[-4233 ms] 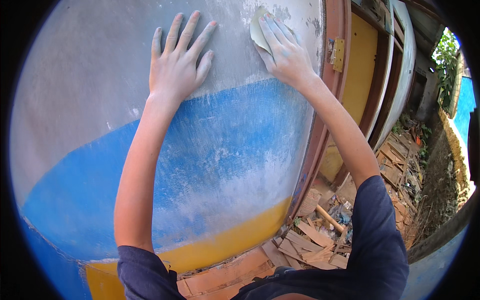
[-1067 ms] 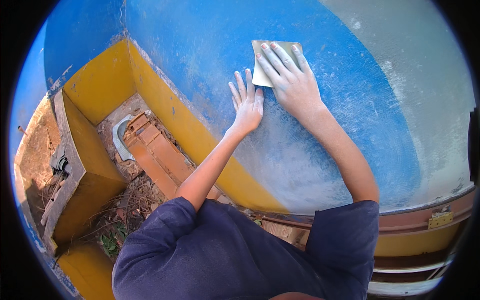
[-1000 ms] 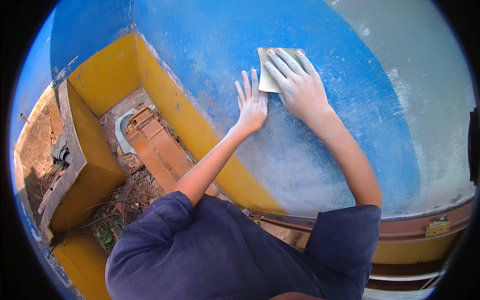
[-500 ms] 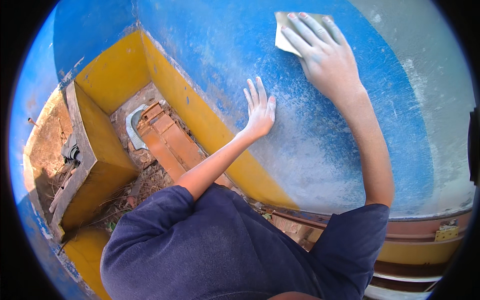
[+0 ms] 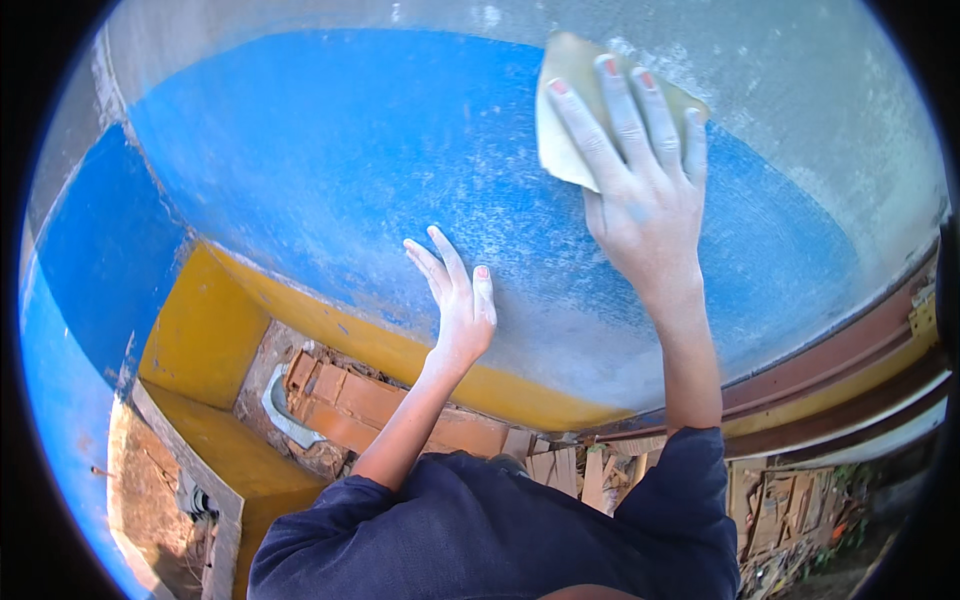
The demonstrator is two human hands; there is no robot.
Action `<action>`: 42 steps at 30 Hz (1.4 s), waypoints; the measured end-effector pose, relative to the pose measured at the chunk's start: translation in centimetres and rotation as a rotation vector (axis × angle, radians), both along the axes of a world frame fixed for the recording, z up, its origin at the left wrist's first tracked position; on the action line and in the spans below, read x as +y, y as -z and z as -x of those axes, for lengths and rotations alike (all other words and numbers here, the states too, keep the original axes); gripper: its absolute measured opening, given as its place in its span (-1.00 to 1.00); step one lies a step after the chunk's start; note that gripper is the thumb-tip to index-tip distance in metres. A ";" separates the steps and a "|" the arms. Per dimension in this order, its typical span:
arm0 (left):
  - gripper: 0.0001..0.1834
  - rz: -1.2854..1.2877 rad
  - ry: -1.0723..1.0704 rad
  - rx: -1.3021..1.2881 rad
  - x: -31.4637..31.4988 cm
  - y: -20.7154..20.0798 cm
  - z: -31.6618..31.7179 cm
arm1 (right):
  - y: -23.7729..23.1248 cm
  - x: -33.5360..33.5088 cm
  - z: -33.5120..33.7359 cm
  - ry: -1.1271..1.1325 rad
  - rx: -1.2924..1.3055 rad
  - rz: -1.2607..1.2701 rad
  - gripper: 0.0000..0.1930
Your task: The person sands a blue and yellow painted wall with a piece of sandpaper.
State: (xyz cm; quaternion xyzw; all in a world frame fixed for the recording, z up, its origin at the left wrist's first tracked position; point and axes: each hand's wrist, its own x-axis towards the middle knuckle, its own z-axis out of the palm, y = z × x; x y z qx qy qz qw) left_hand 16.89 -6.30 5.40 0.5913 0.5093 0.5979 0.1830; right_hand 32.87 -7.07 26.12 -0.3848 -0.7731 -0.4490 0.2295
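My right hand [image 5: 645, 205] presses a pale sheet of sandpaper [image 5: 562, 135] against the painted wall [image 5: 330, 150]. Its fingers lie stretched and spread over the sheet, whose left and upper edges stick out past them. This spot is where the blue paint meets the grey area above. Lower and to the left, my left hand [image 5: 463, 315] rests on the blue part with nothing in it. Its fingers are extended and apart. White dust coats both hands, and whitish scuffed patches show on the blue around them.
A yellow band [image 5: 520, 385] runs along the wall's foot. Below it lie reddish-brown slabs [image 5: 345, 405] and a curved pale piece [image 5: 280, 405]. A low yellow partition [image 5: 215, 440] stands at the left. Brown rails [image 5: 820, 375] edge the wall at the right, with wood scraps [image 5: 790, 505] beneath.
My view has swung to the right and upward, showing more of the grey area. The sandpaper under my right hand has moved to the blue paint's upper edge. My left hand stays open at the wall.
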 end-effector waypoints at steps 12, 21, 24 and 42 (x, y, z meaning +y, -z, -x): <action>-0.11 -0.311 0.033 0.568 1.2 1.9 -6.7 | 21.7 -3.3 -8.2 0.256 0.776 -0.148 -0.34; -0.14 -0.301 0.026 0.557 0.4 2.4 -8.3 | 26.4 -3.9 -8.8 0.427 0.965 -0.226 -0.27; -0.13 -0.308 0.009 0.546 0.9 2.7 -8.1 | 27.5 -3.6 -8.5 0.390 1.014 -0.236 -0.27; -0.04 -0.019 0.080 0.527 -2.6 4.0 -9.3 | 21.0 -8.0 -16.1 0.292 1.031 -0.117 -0.31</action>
